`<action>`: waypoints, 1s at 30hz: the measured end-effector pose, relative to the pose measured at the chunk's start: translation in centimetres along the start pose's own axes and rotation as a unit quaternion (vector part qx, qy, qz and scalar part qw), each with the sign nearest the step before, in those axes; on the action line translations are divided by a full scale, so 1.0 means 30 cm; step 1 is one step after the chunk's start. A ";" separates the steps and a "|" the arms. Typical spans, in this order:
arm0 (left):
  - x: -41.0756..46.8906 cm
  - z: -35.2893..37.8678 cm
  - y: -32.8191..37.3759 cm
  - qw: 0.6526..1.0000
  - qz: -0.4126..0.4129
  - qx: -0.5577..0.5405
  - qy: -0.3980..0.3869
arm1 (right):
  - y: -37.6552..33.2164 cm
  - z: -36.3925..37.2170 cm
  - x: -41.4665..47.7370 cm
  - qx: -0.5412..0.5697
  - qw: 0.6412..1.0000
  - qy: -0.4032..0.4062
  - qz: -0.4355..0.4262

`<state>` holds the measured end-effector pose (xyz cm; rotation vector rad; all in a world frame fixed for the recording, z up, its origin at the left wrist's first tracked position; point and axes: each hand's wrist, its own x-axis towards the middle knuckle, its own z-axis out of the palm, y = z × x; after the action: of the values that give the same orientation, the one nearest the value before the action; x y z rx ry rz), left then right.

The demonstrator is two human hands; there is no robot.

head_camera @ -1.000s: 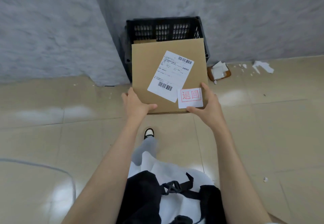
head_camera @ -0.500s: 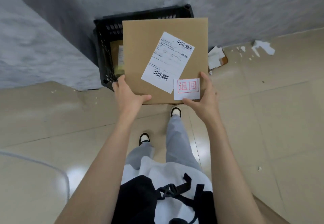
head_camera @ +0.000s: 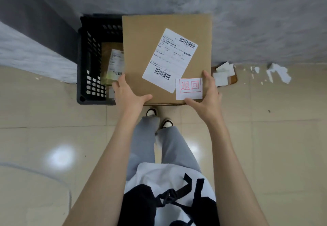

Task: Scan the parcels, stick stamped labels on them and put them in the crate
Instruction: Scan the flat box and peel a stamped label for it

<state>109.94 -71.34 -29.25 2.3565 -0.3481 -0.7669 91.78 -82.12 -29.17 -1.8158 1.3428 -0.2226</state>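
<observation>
crate (head_camera: 88,63) half behind parcel (head_camera: 139,49), contents (head_camera: 115,63) blurred

Both bare arms reach forward and down from the body, forearms converging on the near corners of a cardboard parcel (head_camera: 141,49). The left hand (head_camera: 130,95) grips the near left corner, thumb laid flat on top, fingers running along the left side. The right hand (head_camera: 206,100) clasps the near right corner, thumb on the top face, fingers stretched up the right edge.
</observation>
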 end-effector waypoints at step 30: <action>0.544 0.478 -0.235 0.994 -0.069 0.060 -0.059 | 0.361 0.409 0.531 -0.035 0.989 -0.060 0.134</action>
<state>114.64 -79.70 -49.97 2.4743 -0.2898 -0.9788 97.83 -90.11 -49.70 -1.6554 1.5054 0.0765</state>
